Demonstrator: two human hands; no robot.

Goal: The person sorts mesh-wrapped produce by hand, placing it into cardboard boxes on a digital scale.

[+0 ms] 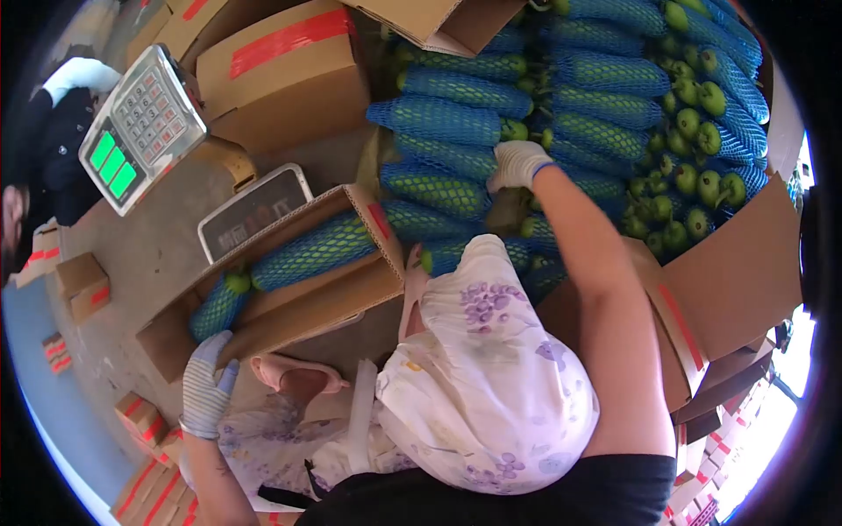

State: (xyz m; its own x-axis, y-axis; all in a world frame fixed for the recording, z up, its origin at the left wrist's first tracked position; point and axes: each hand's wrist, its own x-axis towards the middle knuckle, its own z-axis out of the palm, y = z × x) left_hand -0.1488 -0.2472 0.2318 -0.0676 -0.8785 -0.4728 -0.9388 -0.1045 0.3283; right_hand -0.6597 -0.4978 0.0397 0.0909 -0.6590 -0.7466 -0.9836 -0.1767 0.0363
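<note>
My left hand (207,386), in a striped glove, is at the near left corner of an open cardboard box (324,324), its fingers apart by the rim. Inside that box lie green produce pieces in blue net sleeves (311,254). My right hand (517,165), also gloved, reaches into the pile of netted produce (438,121) at the top centre. Its fingers are bent down at the end of one piece, and whether they grip it is hard to tell.
A scale display (145,127) with green lit panels stands at the upper left, near a co-worker's gloved hand (81,77). Closed cardboard boxes (281,74) are behind it. Another open box (671,324) is at the right. A patterned cloth (487,377) covers my lap.
</note>
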